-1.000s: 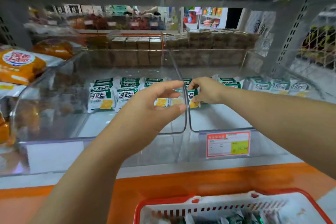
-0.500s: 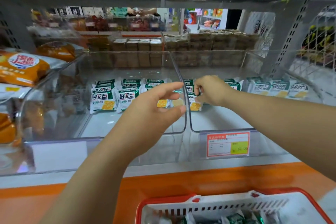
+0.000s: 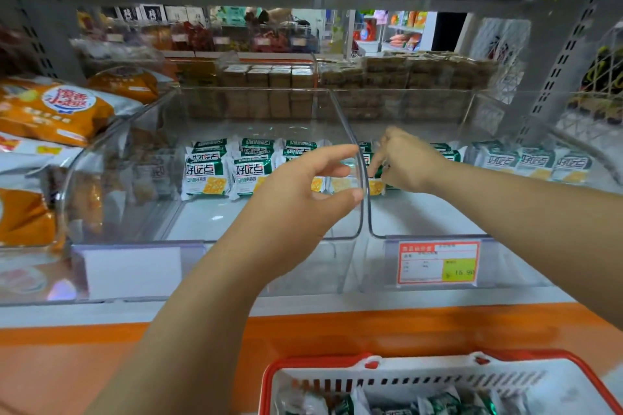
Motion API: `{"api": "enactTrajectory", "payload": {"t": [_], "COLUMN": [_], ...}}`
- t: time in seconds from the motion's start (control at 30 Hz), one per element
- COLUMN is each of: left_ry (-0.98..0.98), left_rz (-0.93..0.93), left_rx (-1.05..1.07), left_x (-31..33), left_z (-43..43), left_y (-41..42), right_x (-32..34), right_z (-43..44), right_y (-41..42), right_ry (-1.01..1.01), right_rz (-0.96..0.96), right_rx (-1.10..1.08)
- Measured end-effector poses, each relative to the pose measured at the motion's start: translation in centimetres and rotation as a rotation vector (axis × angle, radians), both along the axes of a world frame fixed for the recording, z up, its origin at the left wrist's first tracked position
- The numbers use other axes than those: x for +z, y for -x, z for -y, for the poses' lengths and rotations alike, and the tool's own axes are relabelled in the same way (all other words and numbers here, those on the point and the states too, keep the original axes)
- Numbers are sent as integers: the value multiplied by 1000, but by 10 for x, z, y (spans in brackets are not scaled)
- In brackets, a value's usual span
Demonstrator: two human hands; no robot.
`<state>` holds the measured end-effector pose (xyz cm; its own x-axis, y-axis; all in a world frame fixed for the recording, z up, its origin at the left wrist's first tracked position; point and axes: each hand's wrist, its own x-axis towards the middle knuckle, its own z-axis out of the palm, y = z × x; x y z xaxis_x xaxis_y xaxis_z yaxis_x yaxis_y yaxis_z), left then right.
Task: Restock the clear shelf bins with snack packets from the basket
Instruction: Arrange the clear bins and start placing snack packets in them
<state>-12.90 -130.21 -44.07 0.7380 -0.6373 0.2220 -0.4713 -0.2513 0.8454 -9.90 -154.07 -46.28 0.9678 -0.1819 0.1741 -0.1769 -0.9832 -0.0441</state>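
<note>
At the far left, orange bags (image 3: 50, 111) lie heaped in a clear bin of their own. Next to them is the left bin (image 3: 209, 219), where green-and-white snack packets (image 3: 205, 175) stand in rows toward the back.

Our left hand (image 3: 303, 192) hovers in front of that bin, close to its right wall. The thumb and fingers are spread in an open curve and hold nothing. We cannot tell whether the thumb tip touches the wall's rounded edge.

Just past the two adjoining walls, our right hand (image 3: 404, 162) reaches into the right bin (image 3: 438, 212). Its fingers curl down onto a front packet (image 3: 376, 185) beside the wall. We cannot tell whether they pinch it or only rest on it. Further right, three more packets (image 3: 536, 163) stand side by side at the back of this bin. A red-framed price tag (image 3: 438, 263) sits on its front.

Below, at the lower right, is the red-rimmed white basket (image 3: 337, 377), with basket packets (image 3: 441, 403) of the same kind lying inside.
</note>
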Motion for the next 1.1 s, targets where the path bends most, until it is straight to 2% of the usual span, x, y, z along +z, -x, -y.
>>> {"api": "enactTrajectory", "payload": {"t": [0.1, 0.17, 0.33, 0.4, 0.57, 0.67, 0.73, 0.8, 0.87, 0.93, 1.0, 1.1], "left_ry": [3, 0, 7, 10, 172, 77, -56, -224, -384, -542, -775, -1053], "left_rz": [3, 21, 40, 106, 403, 434, 351, 238, 118, 24, -18, -61], "left_rx": [0, 1, 21, 74, 284, 295, 277, 263, 227, 184, 125, 19], "left_x": [-1, -2, -2, -3, -9, -25, -43, -66, -90, -114, -136, -159], "left_z": [1, 1, 2, 4, 6, 2, -2, -8, -11, -15, -19, -26], "left_y": [-1, -2, 1, 9, 47, 80, 103, 121, 131, 134, 130, 122], "right_x": [-2, -1, 13, 25, 43, 19, -14, -51, -85, -113, -134, -153], "right_z": [-2, -4, -10, -18, -60, -77, -80, -81, -80, -76, -70, -63], "right_y": [1, 4, 18, 33, 118, 172, 203, 231, 253, 272, 287, 298], "right_ry": [-91, -82, -55, -85, -286, -364, -443, -502, -501, -429, -382, -470], "right_rz": [-137, -174, -137, -1, 566, 623, 556, 411, 155, -182, -470, -678], "right_rx": [29, 54, 61, 80, 250, 323, 288, 204, 102, 27, 12, 28]}}
